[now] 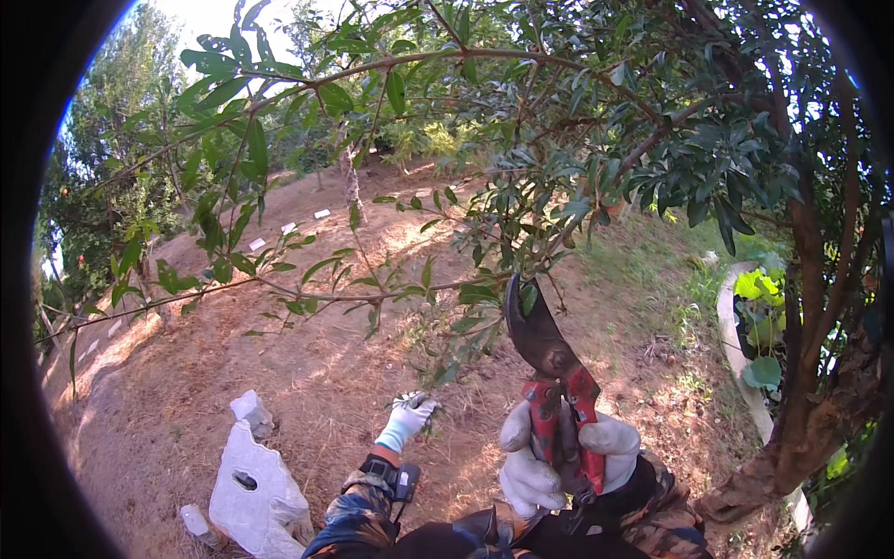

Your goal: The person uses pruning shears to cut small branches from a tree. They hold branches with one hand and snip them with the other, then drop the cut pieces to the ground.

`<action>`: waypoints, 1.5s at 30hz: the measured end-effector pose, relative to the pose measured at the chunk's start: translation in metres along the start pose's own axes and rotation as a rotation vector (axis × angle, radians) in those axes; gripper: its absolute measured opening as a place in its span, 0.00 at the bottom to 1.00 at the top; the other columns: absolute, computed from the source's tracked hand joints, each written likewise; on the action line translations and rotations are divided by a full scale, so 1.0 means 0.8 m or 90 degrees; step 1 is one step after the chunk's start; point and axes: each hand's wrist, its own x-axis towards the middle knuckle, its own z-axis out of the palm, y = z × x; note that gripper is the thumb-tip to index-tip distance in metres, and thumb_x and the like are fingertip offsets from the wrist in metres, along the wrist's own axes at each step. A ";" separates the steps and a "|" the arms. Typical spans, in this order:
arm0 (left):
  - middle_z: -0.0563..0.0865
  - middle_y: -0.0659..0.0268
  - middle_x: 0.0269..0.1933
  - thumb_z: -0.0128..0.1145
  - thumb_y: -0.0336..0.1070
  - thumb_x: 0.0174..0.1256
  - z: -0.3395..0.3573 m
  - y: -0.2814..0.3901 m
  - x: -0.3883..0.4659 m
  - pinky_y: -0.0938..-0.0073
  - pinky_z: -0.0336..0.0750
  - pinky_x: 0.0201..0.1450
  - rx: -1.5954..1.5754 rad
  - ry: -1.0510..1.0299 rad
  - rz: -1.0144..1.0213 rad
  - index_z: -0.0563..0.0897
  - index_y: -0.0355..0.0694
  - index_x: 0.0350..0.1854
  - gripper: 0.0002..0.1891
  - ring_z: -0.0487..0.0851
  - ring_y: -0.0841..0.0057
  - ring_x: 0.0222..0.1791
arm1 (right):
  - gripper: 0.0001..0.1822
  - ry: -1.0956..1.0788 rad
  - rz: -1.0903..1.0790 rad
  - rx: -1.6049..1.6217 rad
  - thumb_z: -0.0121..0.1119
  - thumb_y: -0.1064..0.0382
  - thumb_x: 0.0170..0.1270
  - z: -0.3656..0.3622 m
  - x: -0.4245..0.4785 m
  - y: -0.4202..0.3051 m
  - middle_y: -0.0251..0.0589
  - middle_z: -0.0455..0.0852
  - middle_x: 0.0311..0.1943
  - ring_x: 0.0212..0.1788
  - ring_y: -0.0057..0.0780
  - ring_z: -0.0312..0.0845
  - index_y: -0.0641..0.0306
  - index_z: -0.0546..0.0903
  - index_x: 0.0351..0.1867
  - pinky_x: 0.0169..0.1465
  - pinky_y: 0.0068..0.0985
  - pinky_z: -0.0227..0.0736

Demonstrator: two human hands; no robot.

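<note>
My right hand (569, 454), in a whitish work glove, grips the red handles of a pair of pruning shears (555, 356). Their dark blades point upward, and a leafy branch (391, 296) meets them near the tip; whether it lies between the blades I cannot tell. Lower and to the left is my left hand (412, 416), in a white glove with a light blue cuff, its fingers curled on some small green leafy sprigs. A dark device is strapped to that wrist. A second long branch (419, 59) arches across the top of the view.
A gnarled tree trunk (796, 447) rises at the right, beside a curved pale curb (733, 342) with broad-leaved plants behind it. Pale rocks (255, 489) lie at the lower left. Small white slabs (257, 244) dot the sloping, dry ground.
</note>
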 end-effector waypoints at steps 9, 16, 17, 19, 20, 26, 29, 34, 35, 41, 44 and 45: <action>0.82 0.76 0.25 0.60 0.40 0.70 0.002 -0.019 0.013 0.79 0.68 0.25 0.044 -0.008 0.004 0.87 0.42 0.33 0.10 0.73 0.87 0.24 | 0.31 0.039 -0.013 -0.004 0.61 0.52 0.67 -0.003 -0.013 0.000 0.38 0.76 0.27 0.23 0.27 0.73 0.76 0.70 0.61 0.38 0.33 0.70; 0.81 0.73 0.23 0.60 0.43 0.68 0.009 -0.008 0.020 0.76 0.69 0.26 -0.006 -0.018 -0.042 0.87 0.43 0.33 0.11 0.75 0.84 0.23 | 0.33 0.075 -0.064 -0.060 0.61 0.51 0.64 -0.005 -0.025 0.001 0.37 0.76 0.27 0.24 0.26 0.72 0.75 0.69 0.61 0.39 0.32 0.68; 0.81 0.73 0.23 0.60 0.44 0.68 0.011 -0.005 0.020 0.76 0.69 0.26 -0.022 -0.020 -0.053 0.87 0.43 0.33 0.11 0.75 0.84 0.23 | 0.34 0.073 -0.067 -0.066 0.62 0.51 0.64 -0.006 -0.028 0.000 0.38 0.76 0.28 0.25 0.26 0.72 0.75 0.67 0.62 0.41 0.33 0.68; 0.81 0.72 0.23 0.60 0.44 0.68 0.006 -0.021 0.023 0.75 0.69 0.25 0.025 -0.005 -0.010 0.87 0.43 0.33 0.11 0.74 0.84 0.23 | 0.37 0.051 -0.068 -0.056 0.64 0.50 0.61 -0.011 -0.031 0.003 0.41 0.77 0.33 0.32 0.29 0.75 0.74 0.66 0.64 0.44 0.33 0.68; 0.81 0.72 0.23 0.60 0.43 0.68 0.003 -0.031 0.027 0.75 0.69 0.25 0.049 0.003 0.011 0.87 0.43 0.33 0.11 0.74 0.84 0.23 | 0.38 0.053 -0.059 -0.068 0.64 0.50 0.61 -0.006 -0.030 0.003 0.41 0.77 0.34 0.34 0.29 0.75 0.74 0.65 0.65 0.44 0.33 0.68; 0.83 0.70 0.24 0.57 0.46 0.70 0.019 -0.019 0.035 0.71 0.70 0.27 0.181 -0.013 0.124 0.86 0.44 0.34 0.12 0.77 0.79 0.23 | 0.42 0.112 0.123 -0.111 0.64 0.53 0.57 0.014 -0.023 0.008 0.51 0.78 0.48 0.51 0.42 0.75 0.73 0.63 0.70 0.55 0.40 0.65; 0.82 0.69 0.23 0.56 0.48 0.70 0.012 -0.046 0.046 0.69 0.69 0.26 0.372 0.004 0.136 0.87 0.44 0.32 0.14 0.76 0.77 0.21 | 0.43 0.128 0.178 -0.141 0.63 0.55 0.57 0.028 -0.005 0.009 0.51 0.78 0.50 0.54 0.42 0.75 0.72 0.60 0.71 0.58 0.38 0.66; 0.84 0.66 0.26 0.58 0.47 0.70 0.032 0.016 0.011 0.70 0.73 0.30 0.056 0.038 0.104 0.86 0.42 0.33 0.14 0.79 0.76 0.25 | 0.44 0.126 0.083 -0.144 0.60 0.51 0.62 0.022 0.013 0.015 0.51 0.76 0.54 0.56 0.42 0.76 0.72 0.54 0.73 0.60 0.37 0.68; 0.85 0.65 0.27 0.58 0.47 0.69 0.035 -0.007 0.017 0.70 0.74 0.32 0.020 0.048 0.095 0.86 0.41 0.34 0.14 0.80 0.75 0.26 | 0.43 0.127 0.076 -0.150 0.60 0.51 0.63 0.022 0.014 0.016 0.51 0.76 0.53 0.56 0.42 0.76 0.72 0.54 0.73 0.60 0.37 0.68; 0.87 0.63 0.29 0.61 0.43 0.68 0.046 -0.054 0.034 0.70 0.75 0.34 0.098 0.016 0.106 0.86 0.38 0.35 0.12 0.81 0.75 0.28 | 0.42 0.157 0.029 -0.160 0.59 0.49 0.66 0.025 0.015 0.025 0.53 0.77 0.52 0.56 0.45 0.77 0.73 0.55 0.72 0.60 0.39 0.69; 0.87 0.64 0.29 0.61 0.42 0.68 0.058 0.014 0.028 0.71 0.75 0.33 0.072 -0.043 0.078 0.86 0.39 0.35 0.11 0.81 0.76 0.28 | 0.42 0.187 -0.014 -0.158 0.59 0.49 0.66 0.029 0.011 0.024 0.55 0.77 0.52 0.55 0.46 0.78 0.74 0.56 0.72 0.60 0.40 0.70; 0.86 0.64 0.28 0.61 0.42 0.68 0.039 0.012 0.011 0.71 0.75 0.32 0.091 -0.020 0.046 0.86 0.39 0.35 0.11 0.80 0.77 0.27 | 0.41 0.170 -0.006 -0.130 0.58 0.49 0.67 0.025 0.015 0.024 0.55 0.77 0.51 0.55 0.47 0.79 0.75 0.56 0.72 0.60 0.40 0.70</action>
